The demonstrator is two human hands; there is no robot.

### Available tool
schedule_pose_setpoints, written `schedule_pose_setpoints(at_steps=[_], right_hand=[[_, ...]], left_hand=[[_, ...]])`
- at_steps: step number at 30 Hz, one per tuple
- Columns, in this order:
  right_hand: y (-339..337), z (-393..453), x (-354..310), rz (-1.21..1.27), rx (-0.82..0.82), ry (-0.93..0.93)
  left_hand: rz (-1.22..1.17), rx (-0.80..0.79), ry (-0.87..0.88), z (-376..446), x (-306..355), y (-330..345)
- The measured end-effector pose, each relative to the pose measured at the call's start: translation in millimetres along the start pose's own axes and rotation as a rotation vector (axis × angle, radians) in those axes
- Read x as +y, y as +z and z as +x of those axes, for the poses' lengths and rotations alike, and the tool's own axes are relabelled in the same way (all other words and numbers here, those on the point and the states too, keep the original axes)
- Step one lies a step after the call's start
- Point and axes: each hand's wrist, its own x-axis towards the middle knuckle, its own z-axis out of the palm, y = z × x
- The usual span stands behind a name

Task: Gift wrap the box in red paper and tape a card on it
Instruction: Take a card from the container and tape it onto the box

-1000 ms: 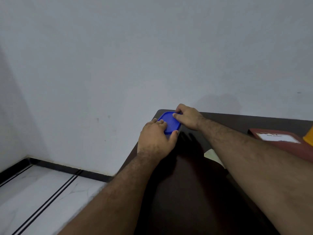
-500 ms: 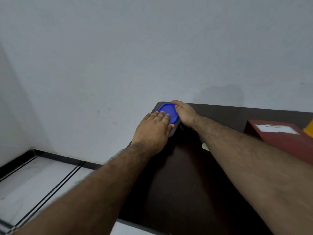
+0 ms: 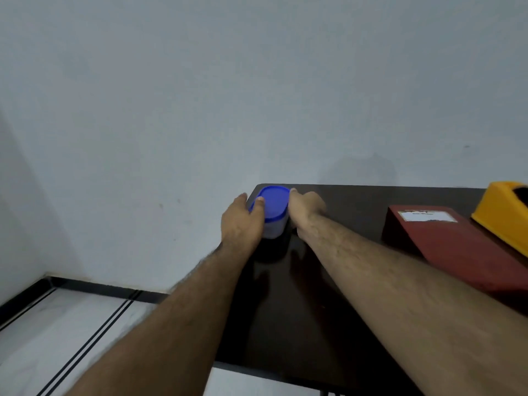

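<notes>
A small clear container with a blue lid (image 3: 273, 205) stands at the far left corner of the dark table (image 3: 308, 310). My left hand (image 3: 241, 222) grips its left side, thumb on the lid. My right hand (image 3: 304, 207) holds its right side. A box wrapped in red paper (image 3: 451, 244) lies at the right, with a white card (image 3: 427, 216) on its top face. A yellow tape dispenser (image 3: 504, 217) stands at the right edge, partly cut off.
A plain white wall rises directly behind the table. White floor tiles with dark stripes (image 3: 71, 338) lie to the left, below the table's left edge.
Both hands have shifted from on top of the blue lid to the container's sides, and the container sits nearer the corner. The view swung right, showing the yellow dispenser.
</notes>
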Motion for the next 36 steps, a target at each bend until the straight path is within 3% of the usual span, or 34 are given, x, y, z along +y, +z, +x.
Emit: schedule_pose_setpoints(at_steps=[4,9,21,26,32,36], right_hand=[[0.7,-7.0,4.8,0.224,-0.047,0.103],[10.4,4.0,5.6,0.118,0.008,0.057],[34.5,60.2,-17.3,0.052,-0.099,0.090],[20.7,39.2,-18.0,0.011,-0.108,0.012],[-66.6,20.3,-39.9,-0.359,-0.057,-0.169],[-142.0,-3.2,-42.1,-0.600,-0.004,-0.325]], left_hand=[[0.010,-0.009,-0.134,20.4,1.4,-0.3],[0.109,-0.036,-0.192,45.8,4.5,5.1],[-0.016,-0.006,-0.300,110.3,0.1,41.4],[-0.091,-0.004,-0.221,86.6,10.1,38.4],[-0.122,0.048,-0.007,43.2,53.3,34.3],[-0.116,-0.023,0.122,-4.8,93.5,50.1]])
